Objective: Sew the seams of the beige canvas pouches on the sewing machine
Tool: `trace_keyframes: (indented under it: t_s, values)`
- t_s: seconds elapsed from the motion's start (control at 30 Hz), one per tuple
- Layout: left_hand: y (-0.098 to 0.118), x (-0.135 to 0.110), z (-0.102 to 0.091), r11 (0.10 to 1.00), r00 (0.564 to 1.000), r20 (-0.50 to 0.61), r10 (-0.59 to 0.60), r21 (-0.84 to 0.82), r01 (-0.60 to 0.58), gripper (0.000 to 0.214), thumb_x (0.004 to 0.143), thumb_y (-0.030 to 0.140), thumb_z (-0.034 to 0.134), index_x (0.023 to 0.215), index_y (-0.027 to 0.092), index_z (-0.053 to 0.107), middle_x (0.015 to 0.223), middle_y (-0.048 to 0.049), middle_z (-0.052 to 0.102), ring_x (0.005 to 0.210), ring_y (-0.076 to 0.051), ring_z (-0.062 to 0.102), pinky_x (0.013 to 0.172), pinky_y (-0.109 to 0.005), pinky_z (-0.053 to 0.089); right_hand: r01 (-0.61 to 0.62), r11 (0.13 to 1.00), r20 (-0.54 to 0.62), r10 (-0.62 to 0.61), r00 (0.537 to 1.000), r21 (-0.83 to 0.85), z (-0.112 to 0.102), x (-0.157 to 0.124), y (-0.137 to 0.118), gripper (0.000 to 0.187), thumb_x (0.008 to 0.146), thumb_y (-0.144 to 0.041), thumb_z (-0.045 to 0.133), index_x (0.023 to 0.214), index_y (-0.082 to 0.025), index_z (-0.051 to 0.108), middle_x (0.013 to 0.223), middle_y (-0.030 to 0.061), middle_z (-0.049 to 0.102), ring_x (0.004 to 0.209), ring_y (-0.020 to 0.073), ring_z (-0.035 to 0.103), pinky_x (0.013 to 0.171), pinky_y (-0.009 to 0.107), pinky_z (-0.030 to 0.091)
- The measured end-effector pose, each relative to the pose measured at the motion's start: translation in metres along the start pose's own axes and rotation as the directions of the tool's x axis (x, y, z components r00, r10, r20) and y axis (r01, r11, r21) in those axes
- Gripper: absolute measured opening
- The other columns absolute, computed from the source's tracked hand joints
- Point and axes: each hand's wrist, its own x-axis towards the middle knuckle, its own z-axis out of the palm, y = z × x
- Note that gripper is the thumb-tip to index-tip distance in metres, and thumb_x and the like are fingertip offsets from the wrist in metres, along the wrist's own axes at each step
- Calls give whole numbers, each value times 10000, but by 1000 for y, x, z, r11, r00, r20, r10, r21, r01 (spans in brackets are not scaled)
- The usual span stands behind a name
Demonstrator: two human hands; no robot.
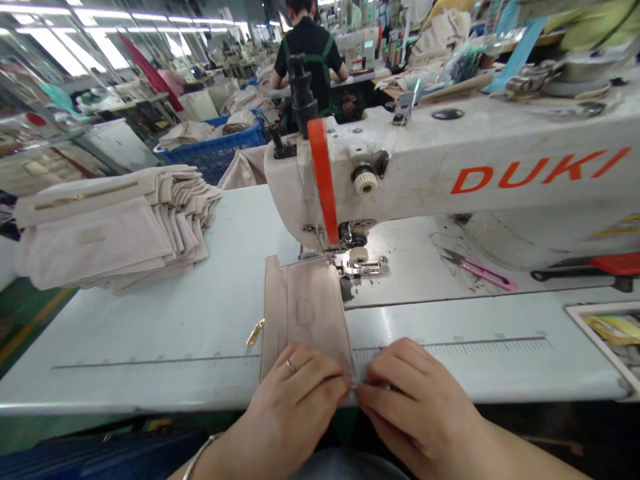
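Bright overhead strip lights (65, 40) blow out at upper left; the machine's lamp throws glare on the tabletop (410, 247). Edges bow outward, background soft.

Stack of beige pieces (107, 227): piled at the table's (150, 320) far left corner.
Sewing machine (450, 167): white, red "DUKI" lettering, along the far right edge.
Thread snips (480, 270): pink-handled, lying on the machine bed under the arm.
Red-and-black tool (590, 267): at the right edge, beside the snips.
Ruler scale (150, 363): printed along the near edge.
Blue basket (215, 150): beyond the far edge, holding folded cloth.
Person (310, 53): black top, back turned, at a bench well behind.
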Motion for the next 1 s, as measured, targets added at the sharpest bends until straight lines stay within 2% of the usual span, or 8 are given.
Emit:
trace_keyframes:
  t_s: [0.13,0.2,0.33,0.47,0.67,0.8,0.9,1.0]
  values:
    - [-8,0,-9,996,996,35,88,-21,-87,223,954,65,407,1062,143,585,981,-69,621,895,-179,546,837,-326,467,76,991,-75,-84,994,-111,8,2,4,195,883,-116,550,1046,-152,650,1060,63,692,890,189,585,748,344,456]
    - [-12,1,-11,992,992,22,124,-4,-124,210,942,60,420,1033,142,591,954,-63,636,867,-176,558,810,-308,477,132,976,-100,-150,984,-172,13,4,8,188,892,-158,563,1053,-166,660,1037,44,714,850,186,597,718,335,469]
    - [-14,5,-8,985,982,-84,168,58,-164,217,951,63,407,994,133,608,911,-60,662,813,-168,575,755,-284,490,177,951,-119,-213,970,-253,17,8,13,154,876,-143,584,984,-182,686,948,29,733,777,169,610,679,317,486]
    - [-16,8,-4,970,960,-155,234,99,-220,199,956,68,427,978,114,619,885,-59,673,766,-147,587,705,-259,494,184,938,-95,-221,971,-295,17,9,14,163,876,-106,562,954,-168,691,896,24,727,740,160,610,661,312,496]
    - [-24,16,-10,978,982,-3,188,89,-187,242,985,115,368,997,129,610,957,-52,664,828,-153,587,785,-282,497,153,947,-82,-183,980,-283,15,12,20,157,896,-125,562,973,-166,692,907,23,719,780,177,605,695,323,504]
    - [-33,20,-12,969,978,83,191,142,-201,191,965,115,433,1069,130,593,1024,-53,654,922,-166,591,859,-310,496,119,964,-46,-134,990,-236,9,21,22,153,900,-132,541,961,-163,678,924,38,709,791,182,599,688,313,511]
    - [-39,23,-11,961,975,115,188,185,-207,183,957,114,473,1106,138,578,1080,-46,646,991,-175,580,932,-330,478,100,969,39,-94,995,-226,3,29,22,175,888,-125,539,1004,-157,666,916,53,694,811,190,597,697,310,517]
    - [-45,30,-14,957,976,103,191,204,-208,181,963,110,464,1098,140,580,1052,-43,651,999,-174,579,944,-329,472,93,970,103,-71,992,-225,-3,36,23,194,879,-123,539,1037,-143,651,908,61,678,817,201,587,716,324,520]
